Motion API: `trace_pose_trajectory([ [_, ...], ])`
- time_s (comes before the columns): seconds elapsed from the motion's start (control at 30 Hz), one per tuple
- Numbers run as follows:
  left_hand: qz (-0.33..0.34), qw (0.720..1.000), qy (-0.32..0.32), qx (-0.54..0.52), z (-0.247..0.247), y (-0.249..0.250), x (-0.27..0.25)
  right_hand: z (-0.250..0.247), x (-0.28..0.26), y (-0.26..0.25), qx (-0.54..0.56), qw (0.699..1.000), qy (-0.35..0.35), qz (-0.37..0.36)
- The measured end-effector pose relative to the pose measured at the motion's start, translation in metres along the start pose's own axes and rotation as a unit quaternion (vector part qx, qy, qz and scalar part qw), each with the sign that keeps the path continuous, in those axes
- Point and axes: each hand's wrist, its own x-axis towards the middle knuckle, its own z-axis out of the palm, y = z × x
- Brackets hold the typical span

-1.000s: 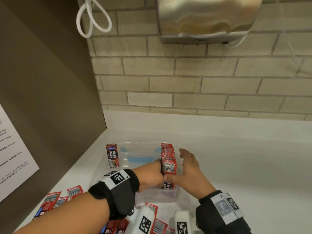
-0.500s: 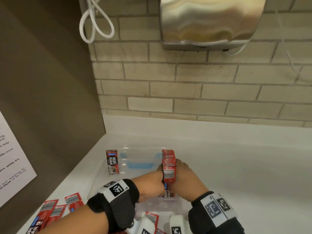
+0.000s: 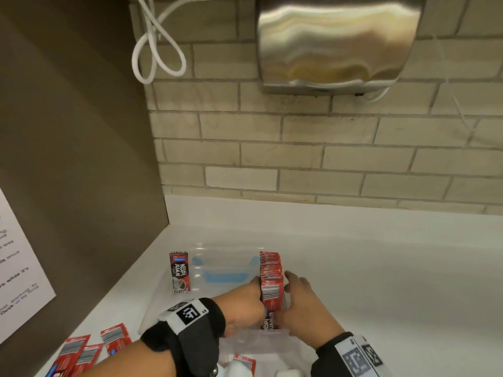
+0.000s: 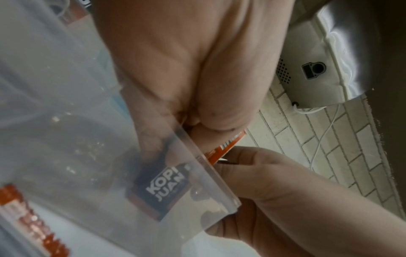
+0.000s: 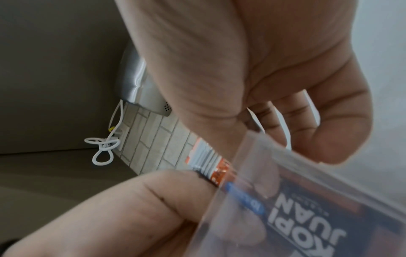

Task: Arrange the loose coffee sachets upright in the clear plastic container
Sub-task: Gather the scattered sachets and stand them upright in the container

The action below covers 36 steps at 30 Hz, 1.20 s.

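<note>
A clear plastic container (image 3: 217, 270) sits on the white counter (image 3: 381, 281), near the brown side wall (image 3: 76, 159) on the left. A row of red sachets (image 3: 270, 273) stands upright along its right side. The left hand (image 3: 242, 303) presses the row from the left, and the right hand (image 3: 302, 306) presses it from the right. A single sachet (image 3: 179, 272) stands against the container's left wall. Loose sachets (image 3: 89, 349) lie on the counter at near left. A steel hand dryer (image 3: 334, 42) hangs on the brick wall.
</note>
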Motion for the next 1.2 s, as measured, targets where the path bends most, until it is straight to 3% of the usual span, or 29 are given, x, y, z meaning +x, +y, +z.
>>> trace_pose_trajectory([
  [0.13,0.002,1.000,0.004,0.003,-0.002,0.004,-0.002,-0.010,-0.008,-0.005,0.012,0.999,-0.009,0.029],
  [0.27,-0.007,0.999,0.020,0.035,-0.010,0.015,-0.017,-0.028,-0.026,-0.011,-0.004,1.000,0.025,0.016],
  [0.37,-0.007,0.996,0.071,0.055,-0.029,0.018,-0.041,-0.047,-0.053,-0.012,-0.005,0.999,0.052,0.003],
  [0.47,0.061,0.988,0.133,0.040,-0.041,0.014,-0.075,-0.061,-0.090,-0.006,-0.022,0.998,0.060,-0.011],
  [0.53,0.130,0.980,0.148,0.030,-0.037,0.010,-0.100,-0.058,-0.115,0.003,-0.057,0.998,0.017,-0.011],
  [0.67,0.158,0.968,0.081,0.177,-0.009,-0.013,-0.143,-0.031,-0.151,0.020,-0.177,0.971,-0.162,-0.009],
  [0.73,0.151,0.950,0.027,0.274,0.003,-0.028,-0.155,-0.018,-0.165,0.022,-0.217,0.956,-0.194,-0.030],
  [0.87,0.111,0.920,-0.067,0.371,0.017,-0.044,-0.179,0.000,-0.194,0.014,-0.269,0.938,-0.212,-0.055],
  [1.0,0.131,0.892,-0.119,0.415,0.034,-0.047,-0.187,0.014,-0.210,0.014,-0.343,0.914,-0.206,-0.066],
  [1.2,0.183,0.866,-0.120,0.449,0.053,-0.044,-0.168,0.016,-0.191,0.010,-0.341,0.924,-0.169,-0.037],
])
